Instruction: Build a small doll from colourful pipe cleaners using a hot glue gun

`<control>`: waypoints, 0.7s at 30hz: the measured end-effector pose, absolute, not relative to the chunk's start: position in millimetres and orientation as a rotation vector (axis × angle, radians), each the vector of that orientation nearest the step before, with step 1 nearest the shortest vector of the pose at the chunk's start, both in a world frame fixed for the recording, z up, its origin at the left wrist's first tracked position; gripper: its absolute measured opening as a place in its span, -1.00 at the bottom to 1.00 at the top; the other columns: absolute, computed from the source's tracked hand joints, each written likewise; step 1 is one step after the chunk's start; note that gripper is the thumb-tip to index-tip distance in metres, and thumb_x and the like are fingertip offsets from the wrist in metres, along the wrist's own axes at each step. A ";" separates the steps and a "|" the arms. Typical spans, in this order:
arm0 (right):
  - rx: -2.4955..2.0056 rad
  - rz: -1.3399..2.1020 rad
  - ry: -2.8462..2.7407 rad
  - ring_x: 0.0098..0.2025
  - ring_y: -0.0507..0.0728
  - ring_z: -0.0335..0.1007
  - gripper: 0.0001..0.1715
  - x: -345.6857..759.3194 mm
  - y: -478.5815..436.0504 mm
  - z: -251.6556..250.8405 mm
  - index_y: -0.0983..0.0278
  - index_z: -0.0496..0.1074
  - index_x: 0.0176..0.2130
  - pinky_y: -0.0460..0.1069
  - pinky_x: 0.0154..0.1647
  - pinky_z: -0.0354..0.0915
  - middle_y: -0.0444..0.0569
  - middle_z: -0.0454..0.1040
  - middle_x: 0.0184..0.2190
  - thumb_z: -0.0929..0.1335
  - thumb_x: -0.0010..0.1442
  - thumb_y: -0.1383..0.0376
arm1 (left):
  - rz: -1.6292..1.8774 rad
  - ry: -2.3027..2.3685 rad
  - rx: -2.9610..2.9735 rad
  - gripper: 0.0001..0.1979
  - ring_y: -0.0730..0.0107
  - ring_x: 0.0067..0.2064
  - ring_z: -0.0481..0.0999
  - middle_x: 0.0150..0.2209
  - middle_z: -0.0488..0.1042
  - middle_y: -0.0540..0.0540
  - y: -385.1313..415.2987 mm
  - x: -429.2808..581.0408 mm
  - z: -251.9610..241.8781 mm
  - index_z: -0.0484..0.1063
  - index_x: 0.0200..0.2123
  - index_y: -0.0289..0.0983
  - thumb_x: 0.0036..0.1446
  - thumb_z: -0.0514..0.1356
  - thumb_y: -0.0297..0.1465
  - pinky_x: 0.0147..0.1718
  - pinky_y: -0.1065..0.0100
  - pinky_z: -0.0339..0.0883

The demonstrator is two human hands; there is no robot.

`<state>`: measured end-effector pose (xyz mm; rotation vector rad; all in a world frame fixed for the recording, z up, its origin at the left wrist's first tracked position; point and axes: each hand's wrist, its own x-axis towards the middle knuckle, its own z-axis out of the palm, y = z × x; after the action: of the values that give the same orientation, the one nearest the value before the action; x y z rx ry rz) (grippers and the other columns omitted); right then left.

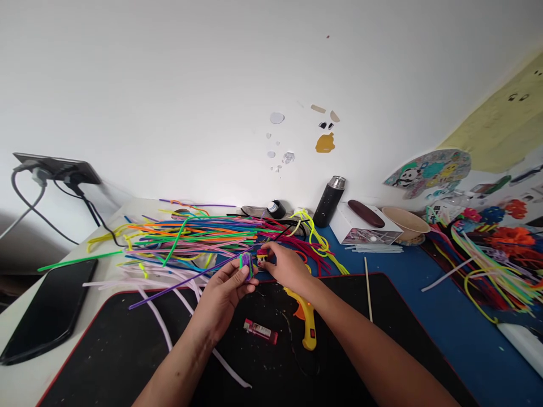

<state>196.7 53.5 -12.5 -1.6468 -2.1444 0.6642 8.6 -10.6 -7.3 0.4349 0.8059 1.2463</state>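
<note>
My left hand (pixel 227 288) is closed round a small flat purple piece edged with green (pixel 246 265), which looks wound from pipe cleaners. Close beside it, my right hand (pixel 286 264) pinches a tiny red, yellow and white piece (pixel 262 259) whose exact kind is too small to make out. The two pieces are nearly side by side above the black mat (pixel 203 362). Under my right forearm lies a yellow glue gun (pixel 309 333), partly hidden, with a small orange light showing. A red lighter (pixel 260 331) rests on the mat below my hands.
Bundles of coloured pipe cleaners (pixel 199 232) spread along the back. A black flask (pixel 330 202), a white box (pixel 365 229) and a bowl (pixel 407 223) stand by the wall. A thin stick (pixel 368 291) lies right, a dark tablet-like slab (pixel 48 311) left. More pipe cleaners (pixel 492 265) crowd the right.
</note>
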 end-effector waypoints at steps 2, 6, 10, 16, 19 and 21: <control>-1.600 0.729 -2.091 -0.10 0.20 0.58 -0.57 197.3 53.3 -15.1 0.11 0.49 0.13 0.04 -0.12 0.31 -0.07 0.63 -0.11 0.51 0.29 0.28 | 1.249 0.808 0.436 -0.55 0.39 -0.38 0.64 -0.32 0.59 -0.04 -10.5 8.8 -6.5 0.64 -0.31 -0.33 -0.26 0.68 -0.30 -0.40 0.44 0.56; -1.457 0.890 -1.898 -0.28 0.11 0.48 -0.58 199.4 53.5 -18.1 0.13 0.50 0.11 0.00 -0.23 0.31 -0.11 0.59 -0.17 0.51 0.28 0.20 | 1.220 0.803 0.465 -0.54 0.41 -0.39 0.62 -0.31 0.62 -0.07 -10.7 8.9 -5.0 0.66 -0.30 -0.32 -0.26 0.68 -0.27 -0.41 0.46 0.54; -1.294 1.053 -1.694 -0.34 0.08 0.41 -0.51 204.3 53.5 -7.0 0.20 0.49 0.11 -0.02 -0.28 0.32 -0.09 0.55 -0.19 0.52 0.24 0.13 | 1.116 0.803 0.526 -0.54 0.41 -0.38 0.62 -0.32 0.63 -0.10 -12.8 9.2 -6.2 0.65 -0.27 -0.32 -0.21 0.67 -0.26 -0.40 0.46 0.51; -1.202 1.194 -1.576 -0.44 0.03 0.30 -0.47 210.9 43.5 19.8 0.13 0.49 0.13 -0.05 -0.44 0.25 -0.08 0.54 -0.16 0.53 0.20 0.14 | 1.006 0.792 0.609 -0.58 0.39 -0.35 0.62 -0.32 0.60 -0.08 -17.6 12.3 -10.2 0.67 -0.23 -0.31 -0.12 0.64 -0.26 -0.33 0.42 0.51; -1.166 1.239 -1.571 -0.41 0.04 0.34 -0.49 210.5 35.6 23.1 0.12 0.49 0.12 -0.05 -0.43 0.27 -0.07 0.53 -0.13 0.52 0.20 0.18 | 0.988 0.790 0.620 -0.58 0.37 -0.35 0.62 -0.30 0.61 -0.10 -18.6 13.1 -11.1 0.68 -0.20 -0.31 -0.11 0.63 -0.27 -0.32 0.40 0.51; -1.161 1.265 -1.561 -0.39 0.05 0.36 -0.48 209.8 31.6 21.8 0.10 0.48 0.14 -0.06 -0.44 0.28 -0.05 0.54 -0.11 0.52 0.20 0.20 | 0.985 0.787 0.625 -0.60 0.36 -0.34 0.62 -0.29 0.61 -0.11 -18.7 13.2 -11.0 0.68 -0.20 -0.32 -0.09 0.63 -0.28 -0.31 0.39 0.50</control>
<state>209.8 31.6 21.8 -1.1615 -1.5610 1.2645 13.2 -18.7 -11.0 0.6247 0.7872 0.9855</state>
